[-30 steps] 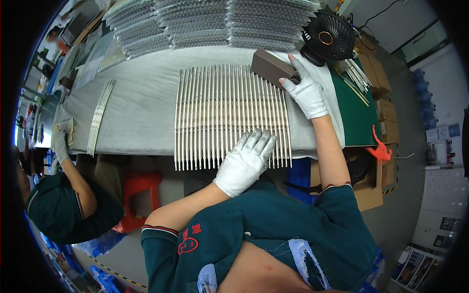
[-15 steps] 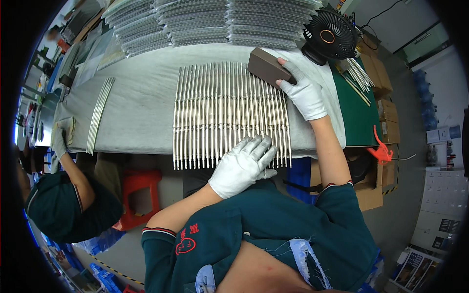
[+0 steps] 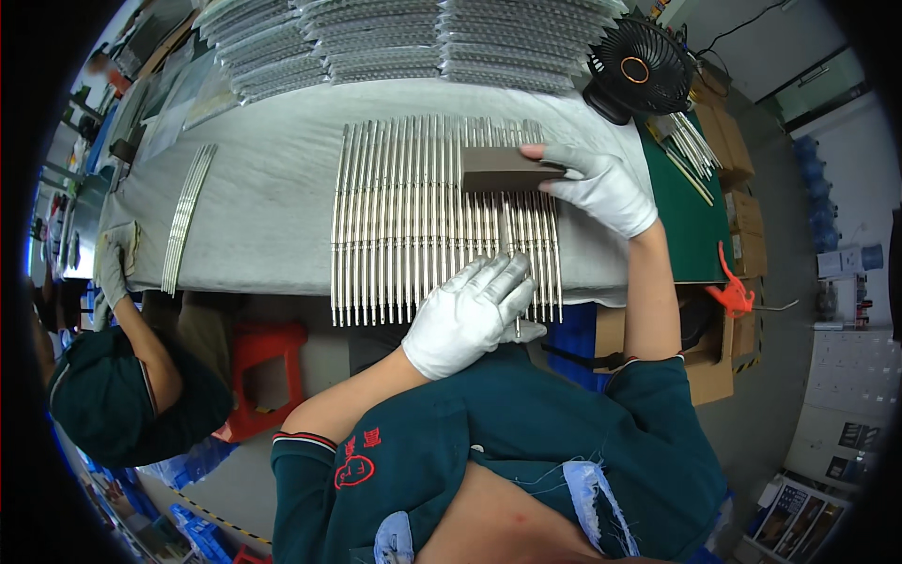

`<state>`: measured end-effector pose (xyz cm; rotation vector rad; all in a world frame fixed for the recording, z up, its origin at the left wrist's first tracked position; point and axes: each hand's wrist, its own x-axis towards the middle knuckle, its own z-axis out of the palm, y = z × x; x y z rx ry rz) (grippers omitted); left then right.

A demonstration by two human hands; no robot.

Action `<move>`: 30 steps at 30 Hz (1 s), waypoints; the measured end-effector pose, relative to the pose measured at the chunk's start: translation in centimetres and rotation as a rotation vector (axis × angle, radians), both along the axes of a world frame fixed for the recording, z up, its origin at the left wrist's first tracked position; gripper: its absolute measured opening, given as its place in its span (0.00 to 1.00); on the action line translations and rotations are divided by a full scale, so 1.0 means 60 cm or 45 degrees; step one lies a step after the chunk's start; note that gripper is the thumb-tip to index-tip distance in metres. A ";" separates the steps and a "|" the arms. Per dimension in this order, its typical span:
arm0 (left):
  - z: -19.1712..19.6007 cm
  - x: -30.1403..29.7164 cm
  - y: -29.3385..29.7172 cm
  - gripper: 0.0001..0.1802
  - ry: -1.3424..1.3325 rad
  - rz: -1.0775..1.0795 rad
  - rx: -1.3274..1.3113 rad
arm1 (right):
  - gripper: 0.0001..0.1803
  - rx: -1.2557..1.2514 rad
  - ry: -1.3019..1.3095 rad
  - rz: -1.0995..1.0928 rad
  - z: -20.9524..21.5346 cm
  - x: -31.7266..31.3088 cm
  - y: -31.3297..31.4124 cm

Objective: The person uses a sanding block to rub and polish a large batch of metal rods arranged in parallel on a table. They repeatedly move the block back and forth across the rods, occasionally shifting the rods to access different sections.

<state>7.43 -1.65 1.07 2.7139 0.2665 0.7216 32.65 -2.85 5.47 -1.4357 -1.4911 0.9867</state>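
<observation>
Right hand, in a white glove, is closed around a brown rectangular block, which is pressed flat on top of a row of slim metal rods. The block is gripped by its right end, its long axis running left to right, square across the rods. The rods themselves are laid side by side on the grey-covered table, touching one another, their long axes running away from the person toward the far edge. The block sits on the far right part of the row, so the near stretch of those rods lies toward the body from that hand.

Left hand, also gloved, is laid palm-down with fingers spread over the near ends of the rods on the right side; nothing is grasped by it, the rods only being pressed down. It is much the nearer hand to the table's front edge, directly below the block.

Stacks of similar rods are piled at the far edge, a black fan stands to the right, and a co-worker's gloved hand rests at the table's left end beside a smaller bundle of rods.
</observation>
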 end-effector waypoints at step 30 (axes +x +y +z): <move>-0.005 -0.001 -0.013 0.41 0.340 0.086 0.019 | 0.32 0.657 -0.408 -0.913 -0.098 0.059 -0.016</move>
